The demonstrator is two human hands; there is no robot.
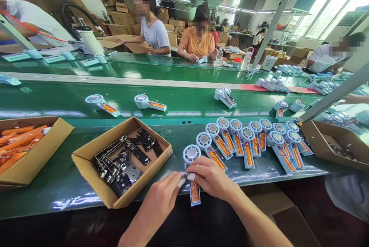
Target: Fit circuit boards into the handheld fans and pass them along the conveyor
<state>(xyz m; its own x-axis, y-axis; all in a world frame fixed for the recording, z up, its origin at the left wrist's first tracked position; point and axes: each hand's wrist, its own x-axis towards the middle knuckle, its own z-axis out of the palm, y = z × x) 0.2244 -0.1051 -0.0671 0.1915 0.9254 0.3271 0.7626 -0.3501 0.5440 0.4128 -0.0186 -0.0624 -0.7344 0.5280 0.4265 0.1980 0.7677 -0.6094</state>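
Green glossy counter [230,181]: it spans my view. Brown open cardboard box [77,158]: it stands left of my hands, holding black circuit boards [127,162]. Pale-blue round-headed plastic unit with an orange inset [191,154]: it lies at the counter's near edge, under both hands. Left hand [165,191] and right hand [211,176]: fingers pinched nearly closed, together holding a small dark part [186,175] over the unit's neck.

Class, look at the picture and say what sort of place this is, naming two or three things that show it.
It looks like a factory assembly line: a long green bench with people working along it, many matching half-built fans in rows, and an open box of circuit boards.
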